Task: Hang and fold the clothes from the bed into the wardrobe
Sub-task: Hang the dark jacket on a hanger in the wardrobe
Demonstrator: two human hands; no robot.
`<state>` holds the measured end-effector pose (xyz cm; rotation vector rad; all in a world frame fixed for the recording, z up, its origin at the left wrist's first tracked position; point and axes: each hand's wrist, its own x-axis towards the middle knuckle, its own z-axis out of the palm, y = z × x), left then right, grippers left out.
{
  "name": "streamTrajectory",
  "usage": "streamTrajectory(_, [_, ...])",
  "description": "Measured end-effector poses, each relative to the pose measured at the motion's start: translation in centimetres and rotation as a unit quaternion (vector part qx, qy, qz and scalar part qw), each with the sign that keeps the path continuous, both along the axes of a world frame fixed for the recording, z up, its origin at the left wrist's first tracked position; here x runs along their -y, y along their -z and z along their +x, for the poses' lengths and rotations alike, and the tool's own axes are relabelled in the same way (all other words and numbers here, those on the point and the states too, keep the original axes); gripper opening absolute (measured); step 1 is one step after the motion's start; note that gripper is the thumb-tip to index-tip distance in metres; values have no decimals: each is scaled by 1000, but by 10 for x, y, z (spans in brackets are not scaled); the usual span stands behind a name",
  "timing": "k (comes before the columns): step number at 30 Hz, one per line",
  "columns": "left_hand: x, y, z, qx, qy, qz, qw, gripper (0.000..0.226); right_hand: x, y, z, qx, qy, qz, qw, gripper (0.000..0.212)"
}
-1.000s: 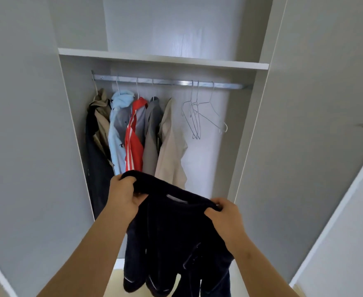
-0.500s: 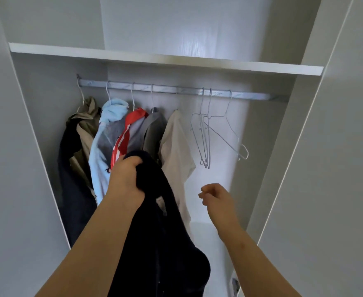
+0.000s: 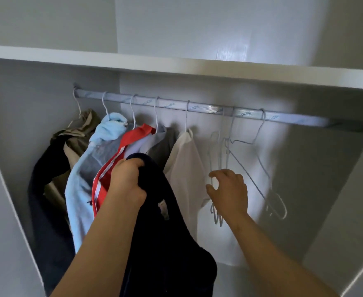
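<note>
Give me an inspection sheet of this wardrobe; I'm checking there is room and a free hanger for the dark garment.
Surface: hanging rail under a white shelf.
Job's things: dark garment, gripped near its top and hanging down; empty wire hangers on the rail, right of the hung clothes.
Clutter: nothing seen.
Grippers: left hand grips the dark garment; right hand open, fingers spread by those hangers, contact unclear.
Cables: nothing seen.
Surroundings: hung clothes fill the rail's left part; grey wardrobe walls on both sides.
</note>
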<state>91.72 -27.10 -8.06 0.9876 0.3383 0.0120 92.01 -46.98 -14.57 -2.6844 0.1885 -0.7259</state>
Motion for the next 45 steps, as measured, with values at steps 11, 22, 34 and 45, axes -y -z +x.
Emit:
streamTrajectory(11, [14, -4, 30, -37, 36, -6, 999, 23, 20, 6, 46, -50, 69, 65, 994, 59])
streamTrajectory(22, [-8, -9, 43, -35, 93, -52, 994, 33, -13, -13, 53, 93, 62, 213, 971, 33])
streamTrajectory(34, [-55, 26, 15, -61, 145, -32, 987, 18, -80, 37, -36, 109, 105, 295, 944, 10])
streamTrajectory(45, [-75, 78, -55, -77, 160, 65, 982, 12, -112, 84, -155, 110, 126, 337, 926, 42])
